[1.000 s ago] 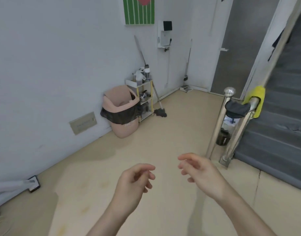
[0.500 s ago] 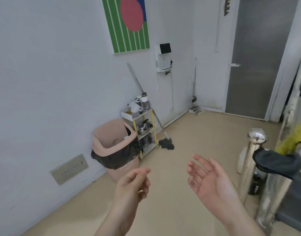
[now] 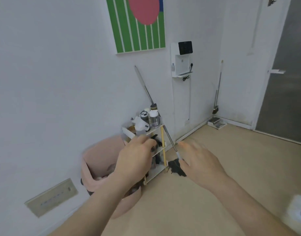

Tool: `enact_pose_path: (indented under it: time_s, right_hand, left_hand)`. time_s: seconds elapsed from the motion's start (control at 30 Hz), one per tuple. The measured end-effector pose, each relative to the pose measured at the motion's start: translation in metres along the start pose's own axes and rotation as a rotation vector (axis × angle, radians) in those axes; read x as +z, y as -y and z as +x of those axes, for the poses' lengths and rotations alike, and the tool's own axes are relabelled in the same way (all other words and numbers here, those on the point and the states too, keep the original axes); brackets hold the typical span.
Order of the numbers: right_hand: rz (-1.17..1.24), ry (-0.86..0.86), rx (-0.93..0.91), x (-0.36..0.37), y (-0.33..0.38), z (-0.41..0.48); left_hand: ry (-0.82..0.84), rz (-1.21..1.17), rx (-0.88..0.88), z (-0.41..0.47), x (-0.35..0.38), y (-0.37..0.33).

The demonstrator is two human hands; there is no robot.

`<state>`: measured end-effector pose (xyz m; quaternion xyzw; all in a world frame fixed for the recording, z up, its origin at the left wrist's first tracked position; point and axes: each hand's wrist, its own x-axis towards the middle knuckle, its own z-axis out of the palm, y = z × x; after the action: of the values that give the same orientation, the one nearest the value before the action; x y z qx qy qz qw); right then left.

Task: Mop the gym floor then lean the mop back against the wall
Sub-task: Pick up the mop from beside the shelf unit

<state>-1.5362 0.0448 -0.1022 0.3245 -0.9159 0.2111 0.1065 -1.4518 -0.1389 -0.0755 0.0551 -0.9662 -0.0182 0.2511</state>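
A mop (image 3: 171, 142) with a long silver handle leans against the white wall (image 3: 52, 82), its top end high on the wall and its dark head on the beige floor (image 3: 231, 159) beside a small shelf rack. My left hand (image 3: 134, 160) is stretched out in front of the rack, fingers loosely curled, holding nothing. My right hand (image 3: 200, 162) is stretched out palm down with relaxed fingers, just right of the lower mop handle, partly hiding the dark mop head. Neither hand touches the mop.
A pink bin (image 3: 98, 160) with a dark liner stands against the wall left of the white-and-yellow rack (image 3: 156, 132) holding bottles. A second long-handled tool and dustpan (image 3: 216, 123) stand in the far corner. A grey door (image 3: 285, 99) is at right.
The view has closed in on the rack and mop. Both hands have reached forward toward the mop; my right hand has turned from palm-up to palm-down.
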Motion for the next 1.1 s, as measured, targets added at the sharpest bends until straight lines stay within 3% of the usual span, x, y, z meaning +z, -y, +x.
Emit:
enact_pose_path:
  time_s: [0.2,0.37,0.43,0.5,0.6,0.7,0.87,1.0,1.1]
  right_hand:
    - [-0.258,0.036,-0.068,0.052,-0.029,0.196]
    - [-0.225,0.097,-0.064,0.083,-0.058,0.337]
    - [-0.165,0.086,-0.093,0.096,-0.072,0.394]
    - [0.008,0.088,-0.089,0.111,-0.089,0.451]
    - [0.280,0.074,-0.034,0.143,-0.120,0.535]
    - [0.484,0.098,0.002,0.183,-0.150,0.625]
    - [1.639,0.395,0.654,0.230,-0.188,0.764]
    - [1.634,0.430,0.738,0.273,-0.197,0.857]
    - [1.486,0.436,0.628,0.294,-0.179,0.922]
  left_hand:
    - [0.168,0.447,0.198,0.188,0.082,0.082]
    - [0.298,0.684,0.213,0.310,0.158,0.138]
    - [0.328,0.671,0.150,0.357,0.185,0.155]
    - [0.310,0.427,-0.054,0.406,0.215,0.174]
    - [0.225,-0.274,-0.526,0.488,0.270,0.206]
    - [0.107,-0.824,-0.838,0.571,0.324,0.232]
    - [-0.046,-1.283,-1.046,0.671,0.372,0.267]
    - [-0.172,-1.381,-1.137,0.722,0.404,0.305]
    - [-0.234,-1.398,-1.189,0.749,0.439,0.334]
